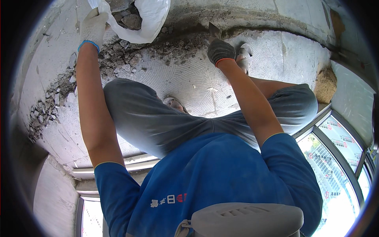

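Crouching low over a grey floor [197, 89] covered in comb-like swirls, this person has both gloved hands busy toward the far side. The left hand [93, 27], in a whitish glove with a blue cuff, has its fingers pinched on the edge of a white bag [155, 17], which sits at the top of the view, partly cut off. The bag's mouth gapes open, and you can see chunky grey-brown rubble [131, 20] inside.

The right hand [221, 51], dark grey glove with an orange cuff, has its fingers wrapped around what looks like a small trowel [214, 30]. Most of the handle is hidden in the fist, but the pointy blade sticks out away from the body, right by a dark dirty strip along the base of the wall [252, 14]. It's well apart from the bag, off to its right.

Loose debris [114, 57] runs along below the bag and trails down past the left forearm into a pile of broken bits [45, 112]. One shoe [244, 57] is planted just beside the right hand, and a rough sandy-brown lump [326, 86] sits over by the right knee.
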Tool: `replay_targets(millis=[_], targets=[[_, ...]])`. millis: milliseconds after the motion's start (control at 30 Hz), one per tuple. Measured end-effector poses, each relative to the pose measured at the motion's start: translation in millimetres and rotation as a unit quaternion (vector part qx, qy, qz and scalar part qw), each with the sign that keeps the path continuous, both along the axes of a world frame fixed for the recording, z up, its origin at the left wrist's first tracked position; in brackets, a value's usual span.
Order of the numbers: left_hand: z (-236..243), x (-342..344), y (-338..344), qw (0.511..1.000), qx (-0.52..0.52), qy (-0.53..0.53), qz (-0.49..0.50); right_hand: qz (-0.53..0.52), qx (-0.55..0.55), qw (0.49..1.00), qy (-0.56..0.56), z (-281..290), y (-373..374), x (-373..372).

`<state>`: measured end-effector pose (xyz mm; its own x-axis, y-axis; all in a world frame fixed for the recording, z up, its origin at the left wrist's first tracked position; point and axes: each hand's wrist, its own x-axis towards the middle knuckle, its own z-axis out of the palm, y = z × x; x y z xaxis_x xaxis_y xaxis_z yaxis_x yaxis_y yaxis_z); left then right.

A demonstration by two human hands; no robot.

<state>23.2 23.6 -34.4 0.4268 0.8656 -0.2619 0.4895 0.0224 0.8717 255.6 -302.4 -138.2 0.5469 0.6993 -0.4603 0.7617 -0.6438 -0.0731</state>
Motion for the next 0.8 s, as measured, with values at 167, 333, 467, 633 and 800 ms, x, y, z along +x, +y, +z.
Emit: replay_targets(millis=[167,333,467,633,800], targets=[[3,-8,-3,1.0,0.019,-0.005,0.009,-0.103,0.03,0.994,0.008,-7,-17,3],[4,-1,-5,1.0,-0.002,-0.007,0.01,-0.16,-0.029,0.981,0.105,-50,-3,-49],[3,-18,0,1.0,0.005,-0.003,0.019,-0.232,0.052,0.963,0.126,-8,5,-51],[-5,3,-4,1.0,-0.004,-0.012,0.011,-0.261,-0.032,0.959,0.106,-20,0,-19],[-1,-15,-5,1.0,-0.009,-0.002,0.024,-0.211,-0.013,0.966,0.15,0,37,-67]])
